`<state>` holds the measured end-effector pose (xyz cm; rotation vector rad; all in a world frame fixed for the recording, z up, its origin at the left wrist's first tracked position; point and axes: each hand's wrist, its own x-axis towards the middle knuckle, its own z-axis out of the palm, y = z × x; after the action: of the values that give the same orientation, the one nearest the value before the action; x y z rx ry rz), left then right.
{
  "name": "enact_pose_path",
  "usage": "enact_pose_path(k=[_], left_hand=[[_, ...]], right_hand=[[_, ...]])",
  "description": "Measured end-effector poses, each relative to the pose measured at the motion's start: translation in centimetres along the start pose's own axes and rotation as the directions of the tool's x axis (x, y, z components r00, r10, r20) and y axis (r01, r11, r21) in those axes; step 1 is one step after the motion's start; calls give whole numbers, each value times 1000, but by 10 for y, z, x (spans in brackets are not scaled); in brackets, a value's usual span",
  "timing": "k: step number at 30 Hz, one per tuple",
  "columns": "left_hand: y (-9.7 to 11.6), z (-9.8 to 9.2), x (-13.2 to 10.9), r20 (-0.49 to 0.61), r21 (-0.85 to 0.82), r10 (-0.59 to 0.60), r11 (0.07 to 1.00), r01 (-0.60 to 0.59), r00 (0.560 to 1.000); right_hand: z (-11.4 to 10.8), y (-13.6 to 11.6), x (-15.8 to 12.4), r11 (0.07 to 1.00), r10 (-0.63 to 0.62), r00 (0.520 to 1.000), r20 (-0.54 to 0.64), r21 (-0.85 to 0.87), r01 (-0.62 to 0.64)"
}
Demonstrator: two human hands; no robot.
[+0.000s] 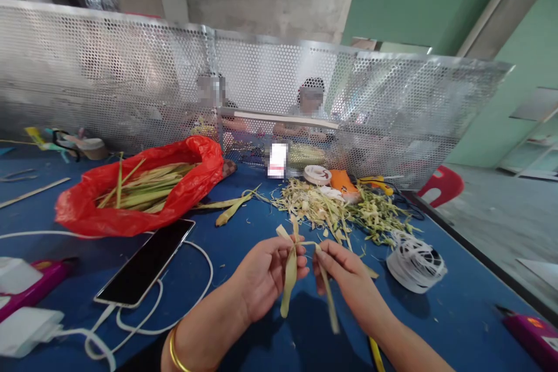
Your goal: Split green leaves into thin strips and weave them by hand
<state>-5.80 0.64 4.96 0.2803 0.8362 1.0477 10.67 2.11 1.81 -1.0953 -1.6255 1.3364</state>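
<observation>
With the person's work as the clock's centre, a blue table (pixel 244 232) spreads beneath, and a perforated metal screen (pixel 131 70) stands along its far side at 12 o'clock. At 10 o'clock sits an open red plastic bag (pixel 113 222) filled with long green and straw-coloured leaves (pixel 150 189). A loose heap of pale and green scraps (pixel 314 203) lies at 1 o'clock. A dark-screened phone (pixel 146 261) rests at 9 o'clock, a white cable (pixel 104 318) plugged into its near end. The left hand (pixel 265 276) holds a leaf piece (pixel 289 282) between thumb and fingers, while the right hand (pixel 346 267) pinches the narrow strip (pixel 328 299) that runs across from it. A roll of white ribbon (pixel 410 273) lies at 3 o'clock. The leaf piece is at the clock's centre, up off the table, its broad tail hanging toward 6 o'clock from the left hand and the narrow strip dangling below the right hand
</observation>
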Motion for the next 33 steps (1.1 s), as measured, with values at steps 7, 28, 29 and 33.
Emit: enact_pose_path(k=[7, 28, 29, 33], left_hand=[[-2, 1, 3, -49, 137, 116, 985, -109, 992], [-29, 2, 6, 46, 454, 91, 885, -102, 995], [-29, 3, 6, 41, 455, 90, 885, -98, 995], [-29, 5, 4, 15, 468, 105, 878, -100, 994]], right_hand=[[-6, -2, -1, 896, -150, 988, 39, -417, 153], [2, -15, -3, 998, -30, 971, -238, 47, 42], [1, -16, -3, 998, -34, 968, -249, 34, 43], [-1, -17, -3, 996, 22, 965, -261, 86, 1]])
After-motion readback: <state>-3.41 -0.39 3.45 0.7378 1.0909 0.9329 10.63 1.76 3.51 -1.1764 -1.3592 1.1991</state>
